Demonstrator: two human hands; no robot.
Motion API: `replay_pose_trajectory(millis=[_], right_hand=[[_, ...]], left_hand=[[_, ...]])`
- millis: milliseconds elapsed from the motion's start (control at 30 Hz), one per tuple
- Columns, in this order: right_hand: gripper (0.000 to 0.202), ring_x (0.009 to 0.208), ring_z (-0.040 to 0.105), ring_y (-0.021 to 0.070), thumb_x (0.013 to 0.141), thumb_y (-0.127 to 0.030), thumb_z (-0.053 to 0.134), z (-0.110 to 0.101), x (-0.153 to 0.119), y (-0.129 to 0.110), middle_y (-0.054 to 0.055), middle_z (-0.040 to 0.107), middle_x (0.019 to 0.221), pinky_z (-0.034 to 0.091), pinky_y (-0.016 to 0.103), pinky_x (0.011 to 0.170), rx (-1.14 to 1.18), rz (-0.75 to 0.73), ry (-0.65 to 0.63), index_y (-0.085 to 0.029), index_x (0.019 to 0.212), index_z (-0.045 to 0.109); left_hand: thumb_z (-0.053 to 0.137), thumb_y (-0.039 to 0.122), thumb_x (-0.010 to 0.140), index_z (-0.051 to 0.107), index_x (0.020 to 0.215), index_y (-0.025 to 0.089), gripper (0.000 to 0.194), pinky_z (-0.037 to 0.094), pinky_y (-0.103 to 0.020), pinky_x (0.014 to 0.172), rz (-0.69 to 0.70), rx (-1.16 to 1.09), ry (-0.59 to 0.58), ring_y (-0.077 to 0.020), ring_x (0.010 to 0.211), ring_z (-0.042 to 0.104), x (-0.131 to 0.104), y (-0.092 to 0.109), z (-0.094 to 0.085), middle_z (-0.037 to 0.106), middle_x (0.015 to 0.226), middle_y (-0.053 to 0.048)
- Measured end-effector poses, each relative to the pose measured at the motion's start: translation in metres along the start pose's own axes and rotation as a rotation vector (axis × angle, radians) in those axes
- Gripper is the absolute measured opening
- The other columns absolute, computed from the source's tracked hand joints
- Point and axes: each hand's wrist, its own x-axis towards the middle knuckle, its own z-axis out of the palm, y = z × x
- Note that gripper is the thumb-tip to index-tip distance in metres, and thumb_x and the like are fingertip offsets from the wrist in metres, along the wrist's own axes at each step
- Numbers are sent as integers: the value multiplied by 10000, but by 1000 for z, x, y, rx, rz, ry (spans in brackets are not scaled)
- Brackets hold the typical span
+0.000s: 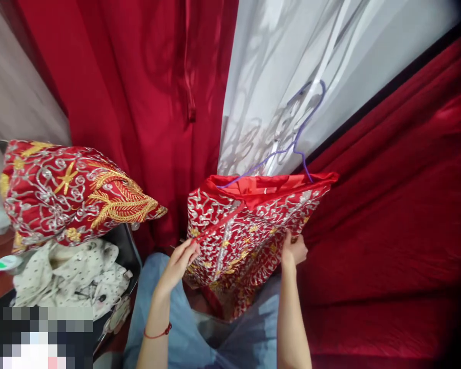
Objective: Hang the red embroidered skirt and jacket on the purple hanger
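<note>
A red skirt-like garment [246,241] with silver and gold embroidery hangs in front of me, its plain red lining showing along the wide top opening. Inside that opening sits a thin purple hanger [300,130], hook upward. My left hand [182,259] is closed on the garment's left edge, where a narrow red strap [221,221] slants down to the fingers. At the right edge, my right hand [294,249] is closed with the cloth pinched in its fingers. The garment's lower part drops between my knees and is partly hidden.
To the left, another red embroidered piece [65,195] lies bunched above a white dotted cloth [77,277] on a dark chair [132,256]. A red curtain [146,102], a white drape [261,77] and dark red cloth [388,230] surround me. The lower left corner is pixelated.
</note>
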Motion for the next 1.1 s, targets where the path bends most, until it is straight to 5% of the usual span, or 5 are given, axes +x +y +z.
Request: replay_pose_trajectory(millis=[167, 300, 433, 833, 1100], right_hand=[[735, 989, 618, 398, 818, -659, 572, 2, -58, 0, 348, 587, 1154, 483, 492, 802, 76, -150, 75, -27, 1192, 553], [393, 808, 661, 224, 919, -566, 509, -2, -143, -20, 92, 693, 859, 540, 365, 784, 725, -343, -487, -186, 915, 611], [350, 1090, 656, 192, 935, -394, 591, -11, -190, -55, 78, 687, 1196, 517, 348, 977, 1010, -471, -762, -218, 1237, 578], [163, 883, 691, 181, 915, -355, 629, -29, -191, -70, 48, 737, 955, 555, 318, 830, 1139, -521, -865, -214, 993, 658], [262, 871, 641, 164, 984, -327, 514, -43, -188, -72, 50, 678, 926, 520, 287, 809, 1088, -688, -819, -206, 906, 733]], left_hand=[[540, 518, 923, 624, 743, 236, 345, 424, -250, 718, 23, 223, -148, -173, 730, 528, 4, -15, 5, 585, 727, -10], [519, 483, 938, 672, 769, 255, 323, 449, -264, 829, 35, 295, -142, -200, 820, 591, 12, -28, 18, 643, 766, -20], [550, 419, 924, 738, 896, 261, 247, 461, -291, 928, -25, 305, -174, -215, 949, 632, 10, -33, 24, 712, 901, -34], [427, 395, 987, 723, 1041, 203, 357, 479, -320, 900, 22, 469, -256, -207, 889, 631, -1, -22, 19, 731, 964, -55], [490, 371, 950, 676, 1211, 200, 363, 357, -388, 1157, 35, 434, -228, -239, 1267, 560, -7, -25, 27, 654, 1310, -90]])
